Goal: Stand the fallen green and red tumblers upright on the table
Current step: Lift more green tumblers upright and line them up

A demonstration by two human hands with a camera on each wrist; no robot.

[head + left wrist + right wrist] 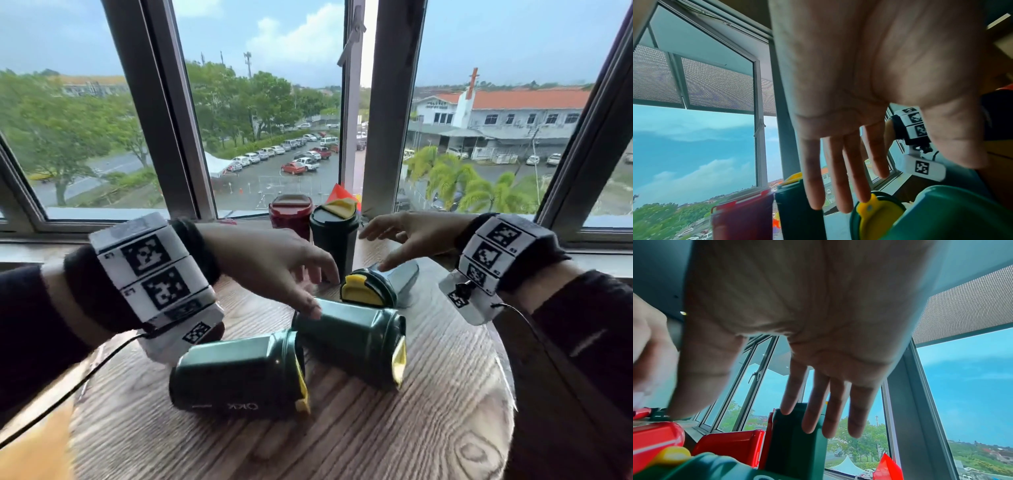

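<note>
Three green tumblers with yellow lid flaps lie on their sides on the round wooden table (445,428): one at the front (236,373), one in the middle (349,339), one further back (376,287). A red tumbler (291,214) and a green tumbler (334,236) stand upright by the window. My left hand (318,291) hovers with spread fingers over the middle tumbler's base end, holding nothing. My right hand (380,248) hangs open just above the back fallen tumbler. Both wrist views show bare palms with straight fingers (849,178) (828,410).
The window sill (102,240) and frame run close behind the upright tumblers. A red and yellow flag-like piece (342,197) pokes up behind them. More red shapes (655,434) sit low in the right wrist view; I cannot tell what they are.
</note>
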